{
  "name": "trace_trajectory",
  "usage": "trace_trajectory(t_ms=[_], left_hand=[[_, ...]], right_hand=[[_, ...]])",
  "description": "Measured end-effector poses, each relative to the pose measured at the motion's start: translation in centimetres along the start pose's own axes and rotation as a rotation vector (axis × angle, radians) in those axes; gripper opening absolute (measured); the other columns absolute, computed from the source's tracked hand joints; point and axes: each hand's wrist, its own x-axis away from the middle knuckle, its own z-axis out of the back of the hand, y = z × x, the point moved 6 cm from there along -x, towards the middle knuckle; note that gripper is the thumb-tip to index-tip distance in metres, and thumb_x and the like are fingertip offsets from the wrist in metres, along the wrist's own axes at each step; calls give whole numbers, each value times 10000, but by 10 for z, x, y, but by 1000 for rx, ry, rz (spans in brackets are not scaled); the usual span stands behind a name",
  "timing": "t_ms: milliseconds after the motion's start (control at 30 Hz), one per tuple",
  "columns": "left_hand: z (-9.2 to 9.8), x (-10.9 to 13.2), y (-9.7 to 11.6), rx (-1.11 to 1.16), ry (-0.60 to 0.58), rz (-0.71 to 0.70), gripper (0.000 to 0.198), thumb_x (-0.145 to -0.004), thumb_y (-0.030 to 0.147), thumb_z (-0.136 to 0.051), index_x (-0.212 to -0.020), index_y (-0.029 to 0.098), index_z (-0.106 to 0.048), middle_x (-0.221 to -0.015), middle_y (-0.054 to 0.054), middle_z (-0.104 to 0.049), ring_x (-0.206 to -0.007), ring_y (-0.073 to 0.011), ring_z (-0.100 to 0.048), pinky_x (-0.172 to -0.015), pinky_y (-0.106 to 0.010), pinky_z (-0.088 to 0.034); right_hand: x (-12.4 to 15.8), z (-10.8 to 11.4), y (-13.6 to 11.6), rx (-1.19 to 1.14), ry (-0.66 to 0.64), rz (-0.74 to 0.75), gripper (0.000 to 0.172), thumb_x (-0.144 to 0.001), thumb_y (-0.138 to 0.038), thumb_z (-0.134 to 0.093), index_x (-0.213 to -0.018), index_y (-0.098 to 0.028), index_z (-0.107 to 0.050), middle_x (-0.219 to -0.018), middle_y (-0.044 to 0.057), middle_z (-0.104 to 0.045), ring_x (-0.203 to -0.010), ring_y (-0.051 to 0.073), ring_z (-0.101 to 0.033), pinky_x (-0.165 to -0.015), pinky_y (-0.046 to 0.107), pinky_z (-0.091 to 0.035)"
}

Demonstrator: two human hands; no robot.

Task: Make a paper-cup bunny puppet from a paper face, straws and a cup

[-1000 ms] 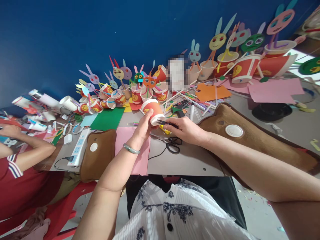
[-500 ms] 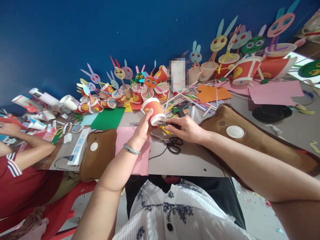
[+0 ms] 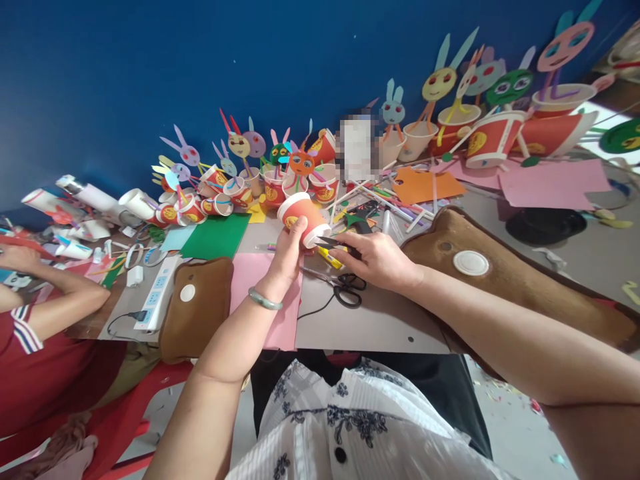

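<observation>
A red and white paper cup [image 3: 306, 215] lies tilted in my left hand [image 3: 289, 252], its base turned toward the right. My left fingers wrap round its near side, with the thumb on top. My right hand [image 3: 377, 259] is closed on a small dark pointed tool [image 3: 343, 245], which looks like scissors or a small blade. The tip of this tool meets the cup's white base. Below the hands, black-handled scissors [image 3: 349, 291] lie on the grey table [image 3: 370, 328] beside a pink paper sheet [image 3: 253, 273].
Paper cups with paper rabbit faces [image 3: 300, 163] line the blue wall. A brown cushion [image 3: 505, 273] lies at right, a smaller one [image 3: 193, 320] at left. Near it are a power strip [image 3: 159, 293] and green paper [image 3: 215, 237]. Another person's arm [image 3: 65, 287] rests at far left.
The cup has tilted a little in my left hand, so its base faces more to the right. My right hand has shifted slightly with the tool, whose tip stays at the base.
</observation>
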Motion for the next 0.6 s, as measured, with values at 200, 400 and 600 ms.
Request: trace_trajectory(t_ms=[200, 400, 600], left_hand=[[1, 0, 5, -27, 18, -126, 528, -688, 581, -800, -955, 138, -691, -845, -51, -721, -727, -148, -676, -689, -254, -520], [2, 2, 13, -162, 37, -265, 549, -670, 521, -840, -1036, 158, -651, -944, -69, -732, -849, -188, -705, -796, -306, -559], [0, 4, 17, -264, 27, -279, 601, -634, 543, -855, -1037, 150, -643, -975, -87, -722, -869, -201, -694, -812, -330, -557]], right_hand=[[2, -2, 1, 134, -10, -36, 452, -998, -502, -417, -1100, -153, -686, -776, 90, -735, -652, 213, -657, -587, 291, -353], [3, -4, -3, 242, -65, -51, 405, -1010, -459, -411, -1110, -160, -666, -841, 100, -753, -736, 231, -683, -584, 289, -327], [2, -4, -3, 209, -132, -78, 378, -996, -448, -437, -1073, -169, -680, -805, 94, -733, -717, 222, -659, -575, 277, -321]])
